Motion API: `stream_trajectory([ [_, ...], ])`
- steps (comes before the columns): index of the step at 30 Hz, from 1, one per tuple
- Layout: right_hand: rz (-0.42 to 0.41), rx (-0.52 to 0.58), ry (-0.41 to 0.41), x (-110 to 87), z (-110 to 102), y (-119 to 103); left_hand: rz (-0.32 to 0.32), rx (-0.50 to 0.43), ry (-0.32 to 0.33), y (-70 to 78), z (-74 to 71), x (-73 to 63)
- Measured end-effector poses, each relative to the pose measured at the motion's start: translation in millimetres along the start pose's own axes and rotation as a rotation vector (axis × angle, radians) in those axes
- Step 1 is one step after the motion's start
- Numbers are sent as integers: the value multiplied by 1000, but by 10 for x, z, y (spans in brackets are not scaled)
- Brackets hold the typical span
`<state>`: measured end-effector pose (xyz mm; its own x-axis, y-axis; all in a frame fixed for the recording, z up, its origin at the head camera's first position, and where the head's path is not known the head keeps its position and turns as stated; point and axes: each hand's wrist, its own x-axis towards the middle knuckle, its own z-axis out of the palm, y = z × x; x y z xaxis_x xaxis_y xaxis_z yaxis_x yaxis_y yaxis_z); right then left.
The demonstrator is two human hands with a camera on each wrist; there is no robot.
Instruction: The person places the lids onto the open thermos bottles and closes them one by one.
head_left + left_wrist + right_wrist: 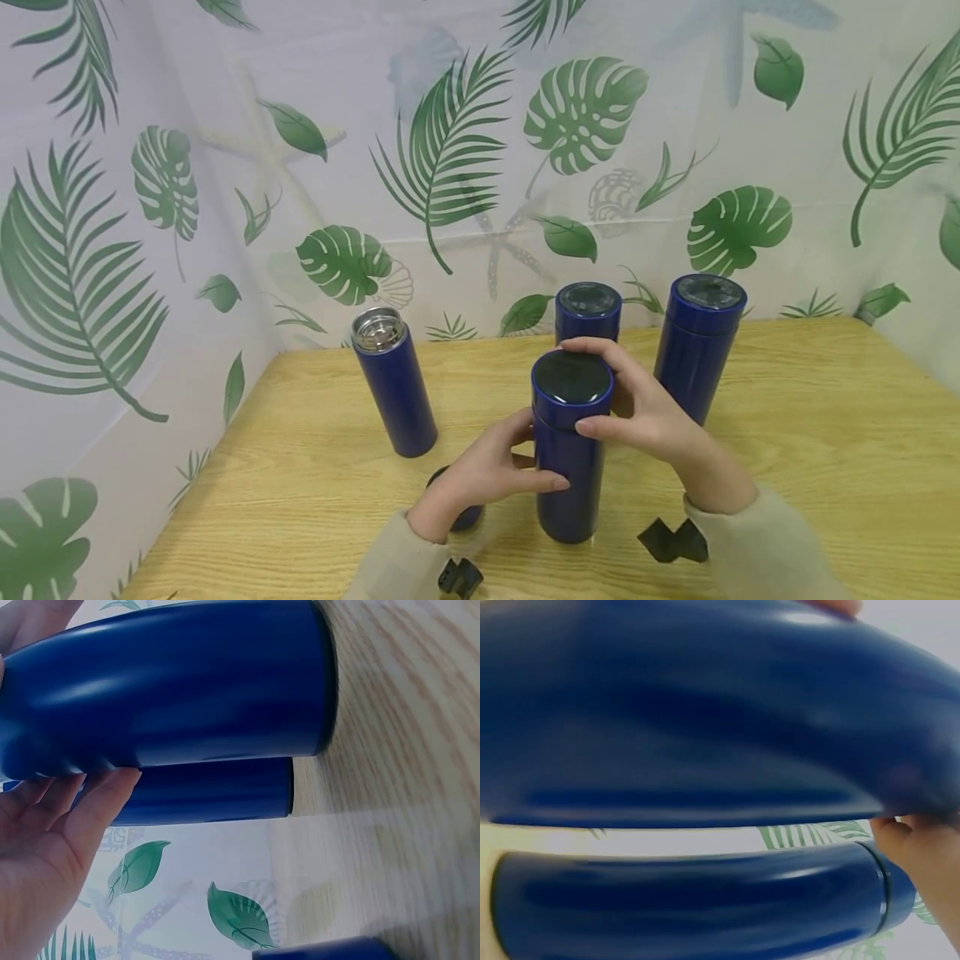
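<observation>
A dark blue thermos flask (570, 479) with a black-topped lid (572, 379) stands upright on the wooden table, between both hands. Around its body curls my left hand (487, 467), thumb at the front; in the left wrist view the fingers touch the flask (187, 682) from below. My right hand (648, 417) grips the lid, thumb in front and fingers over the far side. Partly hidden behind my left wrist lies a loose blue lid (468, 518). To the left stands a lidless flask (397, 387), its steel mouth showing.
Behind the held flask stands another lidded blue flask (588, 321), partly covered by my right hand. A further lidded flask (697, 350) is at the right, behind my right wrist. A leaf-patterned cloth (465, 167) hangs along the back edge of the table (300, 517).
</observation>
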<state>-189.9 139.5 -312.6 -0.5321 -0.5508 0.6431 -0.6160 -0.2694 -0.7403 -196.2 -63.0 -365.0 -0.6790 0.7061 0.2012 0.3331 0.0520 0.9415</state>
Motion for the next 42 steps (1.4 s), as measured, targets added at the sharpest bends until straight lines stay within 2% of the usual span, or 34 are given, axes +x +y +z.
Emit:
stream_trajectory([
  [6, 42, 149, -29, -26, -37, 64, 1, -1, 0, -3, 3, 4],
  [9, 42, 145, -29, -23, -35, 53, -5, 3, 5, 0, 5, 1],
  [11, 35, 104, -20, -15, -22, 27, -10, 6, 9, -1, 7, -2],
  [15, 58, -58, 36, 2, 33, -59, -13, 18, 17, -3, 16, -6],
  [22, 299, -540, 265, 38, 207, -183, -44, 54, 65, 53, 56, -10],
  [25, 333, -642, 302, 41, 237, -191, -55, 60, 78, 134, 75, -11],
  [26, 321, -642, 286, 39, 228, -187, -58, 59, 80, 166, 79, -15],
  [28, 275, -572, 213, 23, 178, -177, -64, 58, 80, 236, 80, -24],
  [32, 147, -263, 30, -9, 26, -140, -76, 49, 79, 328, 85, -35],
  [33, 117, -184, -3, -13, -5, -130, -78, 49, 80, 336, 86, -34],
  [35, 75, -100, -29, -13, -44, -111, -78, 47, 80, 340, 90, -32],
  [38, 99, -136, 21, -7, -31, -114, -76, 53, 84, 342, 93, -32],
  [42, 237, -397, 177, 20, 95, -168, -83, 62, 95, 350, 94, -39],
])
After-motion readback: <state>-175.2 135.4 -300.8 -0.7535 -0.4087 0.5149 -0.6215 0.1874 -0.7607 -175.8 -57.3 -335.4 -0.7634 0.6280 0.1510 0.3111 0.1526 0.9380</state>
